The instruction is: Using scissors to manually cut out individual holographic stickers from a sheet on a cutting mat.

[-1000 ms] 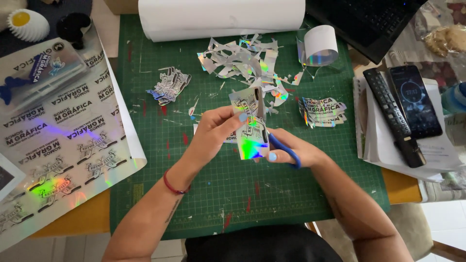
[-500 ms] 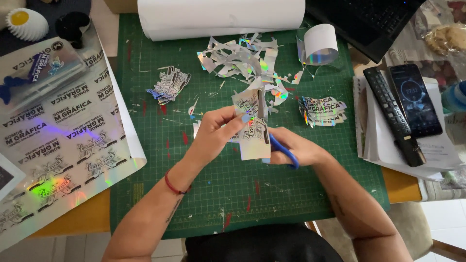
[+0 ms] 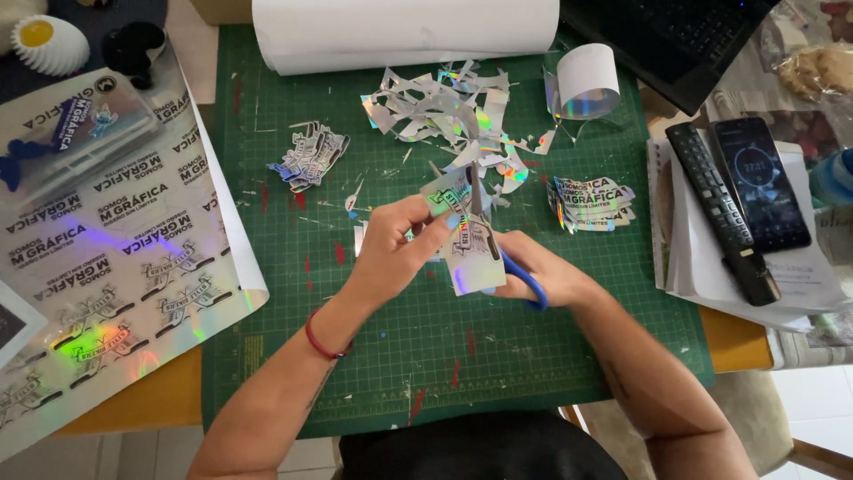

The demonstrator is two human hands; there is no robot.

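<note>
My left hand (image 3: 397,247) pinches a piece of holographic sticker sheet (image 3: 471,240) above the green cutting mat (image 3: 293,338). My right hand (image 3: 542,271) grips blue-handled scissors (image 3: 526,277), whose blades point up through the sheet toward the far side. A pile of shiny offcuts (image 3: 444,111) lies just beyond the hands. A small stack of cut stickers (image 3: 311,156) rests to the left, another stack (image 3: 591,204) to the right.
A large printed holographic sheet (image 3: 107,258) overhangs the mat's left edge. A white roll (image 3: 400,31) lies along the back, a small roll (image 3: 586,80) beside it. A remote (image 3: 720,209) and phone (image 3: 762,182) sit on papers at right, with a laptop (image 3: 684,36) behind them.
The sticker piece has turned in my left hand, so its shiny lower part now faces differently. The scissors have worked a little further along it. Both hands stay over the same spot.
</note>
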